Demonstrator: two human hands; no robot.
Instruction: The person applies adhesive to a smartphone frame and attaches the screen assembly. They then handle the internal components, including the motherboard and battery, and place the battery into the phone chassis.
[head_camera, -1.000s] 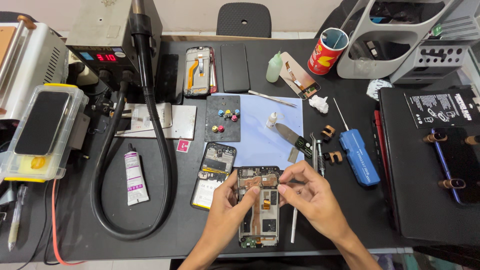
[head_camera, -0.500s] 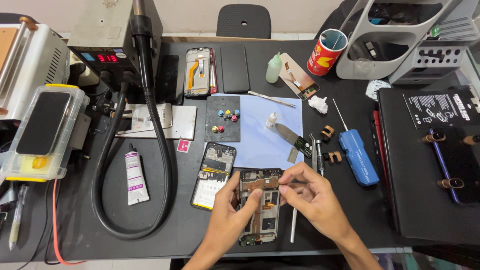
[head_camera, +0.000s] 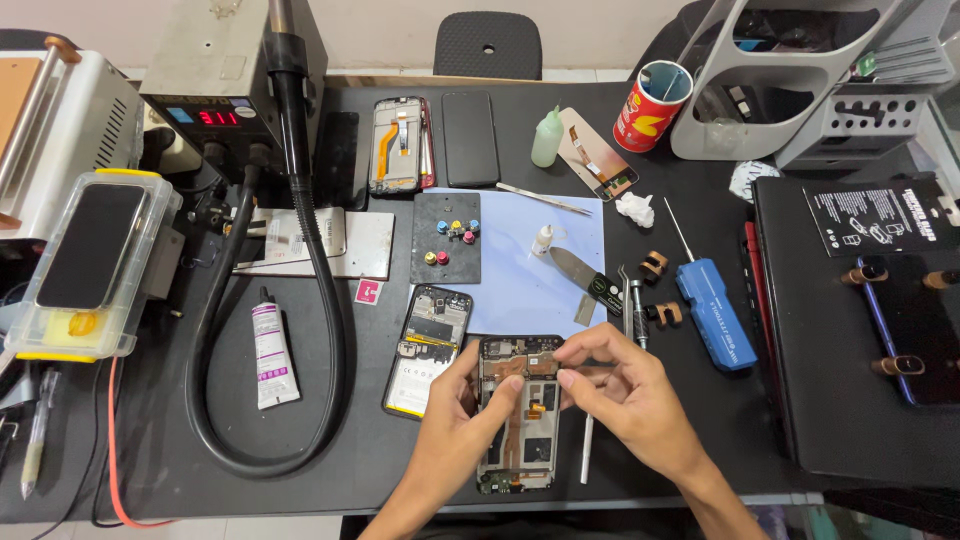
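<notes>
An opened phone frame (head_camera: 520, 440) with exposed orange flex cables lies on the dark mat near the front edge. My left hand (head_camera: 455, 430) rests along its left side, thumb and forefinger touching the upper part. My right hand (head_camera: 625, 395) hovers over its top right corner, fingertips pinched together on what looks like a small part, too tiny to make out. A thin white tool (head_camera: 586, 455) lies under the right hand. A second opened phone (head_camera: 428, 350) lies just left of the frame.
A hot-air station (head_camera: 235, 95) with its black hose (head_camera: 290, 300) stands back left, beside a glue tube (head_camera: 270, 355). A screw tray (head_camera: 446, 237), blue mat (head_camera: 520, 280), blue screwdriver (head_camera: 712, 310), tweezers, more phones, a red cup (head_camera: 652, 105) and a black case (head_camera: 860, 330) surround the work.
My hands stay over the phone frame. The right fingers have shifted slightly toward its top edge; the left hand barely moved.
</notes>
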